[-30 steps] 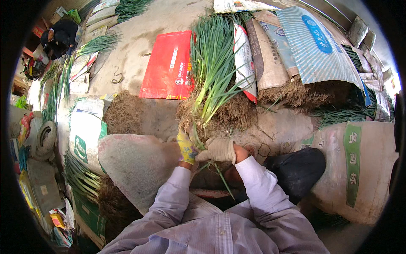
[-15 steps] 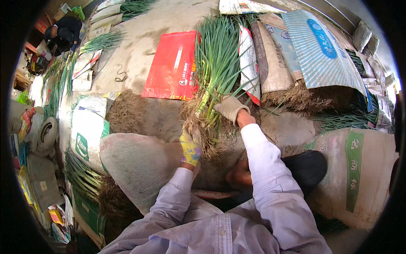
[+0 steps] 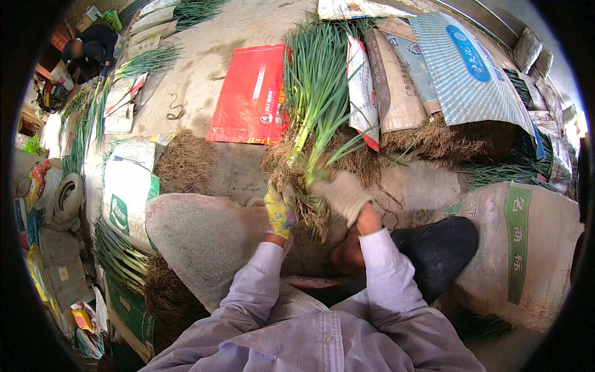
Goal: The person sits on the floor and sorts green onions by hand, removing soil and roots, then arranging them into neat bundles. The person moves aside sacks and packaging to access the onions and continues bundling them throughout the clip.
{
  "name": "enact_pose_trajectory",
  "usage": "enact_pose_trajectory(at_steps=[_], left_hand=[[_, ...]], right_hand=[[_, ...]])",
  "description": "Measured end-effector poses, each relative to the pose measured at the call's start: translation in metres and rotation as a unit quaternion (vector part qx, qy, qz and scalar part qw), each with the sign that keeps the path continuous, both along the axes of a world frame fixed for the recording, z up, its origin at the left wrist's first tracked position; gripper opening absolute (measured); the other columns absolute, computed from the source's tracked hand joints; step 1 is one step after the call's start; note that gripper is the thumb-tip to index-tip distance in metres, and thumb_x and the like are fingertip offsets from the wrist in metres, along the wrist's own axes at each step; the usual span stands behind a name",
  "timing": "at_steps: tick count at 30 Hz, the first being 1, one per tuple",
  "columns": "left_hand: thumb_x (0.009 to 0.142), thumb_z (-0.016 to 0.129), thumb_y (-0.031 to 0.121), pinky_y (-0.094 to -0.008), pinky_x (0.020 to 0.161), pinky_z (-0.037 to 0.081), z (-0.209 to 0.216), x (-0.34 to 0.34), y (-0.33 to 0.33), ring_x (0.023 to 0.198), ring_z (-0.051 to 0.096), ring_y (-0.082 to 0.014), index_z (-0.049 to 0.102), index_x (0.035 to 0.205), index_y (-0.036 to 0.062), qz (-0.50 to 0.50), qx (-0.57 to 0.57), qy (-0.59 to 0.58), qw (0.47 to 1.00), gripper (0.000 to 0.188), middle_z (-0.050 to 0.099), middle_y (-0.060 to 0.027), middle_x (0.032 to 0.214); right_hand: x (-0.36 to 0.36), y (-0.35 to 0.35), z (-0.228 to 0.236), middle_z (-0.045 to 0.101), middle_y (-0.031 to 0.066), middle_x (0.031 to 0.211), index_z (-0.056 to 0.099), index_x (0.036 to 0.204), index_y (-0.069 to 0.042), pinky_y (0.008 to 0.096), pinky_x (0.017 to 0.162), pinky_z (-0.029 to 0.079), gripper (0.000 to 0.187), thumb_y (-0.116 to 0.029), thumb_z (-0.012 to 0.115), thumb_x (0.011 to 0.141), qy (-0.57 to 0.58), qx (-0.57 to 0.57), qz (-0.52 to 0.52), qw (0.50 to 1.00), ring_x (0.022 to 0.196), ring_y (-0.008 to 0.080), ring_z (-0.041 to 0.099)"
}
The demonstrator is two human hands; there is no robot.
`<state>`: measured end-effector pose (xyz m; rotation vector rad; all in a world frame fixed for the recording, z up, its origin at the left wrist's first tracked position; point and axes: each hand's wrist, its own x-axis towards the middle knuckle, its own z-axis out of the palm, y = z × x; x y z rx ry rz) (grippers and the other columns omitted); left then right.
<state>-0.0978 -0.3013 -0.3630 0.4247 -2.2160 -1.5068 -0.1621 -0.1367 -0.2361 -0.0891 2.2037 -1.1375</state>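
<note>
My feed, mid-frame: gloved left hand (image 3: 280,212) and blurry right hand (image 3: 344,197) at the root end of the green onions (image 3: 315,93), can't tell if either's gripping.

Looked from the person's head, left one of a fisheye pair | faced steeply down and forward | sat close above the sleeves (image 3: 257,273) | took in floor (image 3: 204,68) ahead, with bowed edges and black corners

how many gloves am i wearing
2: a yellow patterned glove on the left hand and a beige glove on the right hand, both near the green onions. Any second layer underneath would be hidden.
</note>
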Motion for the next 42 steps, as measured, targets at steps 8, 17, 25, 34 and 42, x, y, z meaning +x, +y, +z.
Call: enact_pose_trajectory(at_steps=[8, 17, 25, 34, 42], left_hand=[[0.097, 0.054, 0.028, -0.0362, 0.085, 0.049, 0.024, -0.002, 0.009, 0.097, 0.065, -0.0301, 0.05, 0.124, -0.0042, 0.015, -0.026, -0.004, 1.0, 0.042, 0.065, -0.0215, 0.106], [0.097, 0.054, 0.026, -0.0375, 0.086, 0.048, 0.02, -0.001, 0.011, 0.096, 0.063, -0.0296, 0.05, 0.123, -0.0042, 0.073, 0.001, -0.015, 0.997, 0.04, 0.065, -0.0207, 0.104], [0.099, 0.051, 0.019, -0.0341, 0.096, 0.044, -0.003, 0.0, 0.014, 0.113, 0.054, -0.0246, 0.043, 0.131, -0.0019, -0.004, 0.213, 0.043, 0.976, 0.04, 0.055, -0.0126, 0.126], [0.099, 0.051, 0.018, -0.0261, 0.086, 0.05, -0.009, -0.006, 0.004, 0.106, 0.056, -0.0162, 0.046, 0.129, 0.0017, 0.064, 0.202, 0.017, 0.977, 0.034, 0.056, -0.0128, 0.124], [0.099, 0.051, 0.028, -0.0363, 0.091, 0.045, 0.022, -0.003, 0.013, 0.103, 0.059, -0.025, 0.053, 0.123, -0.0064, 0.062, 0.089, -0.041, 0.993, 0.042, 0.062, -0.0191, 0.116]], right_hand=[[-0.015, -0.009, -0.042, 0.066, 0.0092, 0.105, 0.059, 0.115, -0.003, 0.0316, 0.081, 0.051, 0.037, -0.022, 0.07, 0.085, 0.172, -0.191, -0.122, 0.959, 0.095, 0.0197, 0.064], [-0.008, -0.053, -0.055, 0.066, 0.0028, 0.095, 0.063, 0.112, 0.0, 0.0294, 0.073, 0.05, 0.026, -0.013, 0.064, 0.089, -0.059, -0.448, -0.299, 0.84, 0.08, 0.0145, 0.061], [0.0, -0.04, -0.042, 0.066, 0.006, 0.085, 0.062, 0.108, -0.004, 0.0282, 0.059, 0.052, 0.02, -0.015, 0.061, 0.092, -0.301, -0.449, -0.244, 0.805, 0.069, 0.0174, 0.064], [-0.043, 0.019, -0.022, 0.062, 0.0032, 0.079, 0.059, 0.107, -0.001, 0.0268, 0.054, 0.052, 0.021, -0.014, 0.063, 0.09, -0.11, -0.369, -0.22, 0.896, 0.064, 0.0129, 0.059], [-0.071, -0.063, -0.027, 0.068, 0.0211, 0.094, 0.065, 0.105, 0.004, 0.0393, 0.079, 0.051, 0.06, -0.045, 0.075, 0.072, 0.029, 0.002, -0.044, 0.999, 0.087, 0.0326, 0.067]])
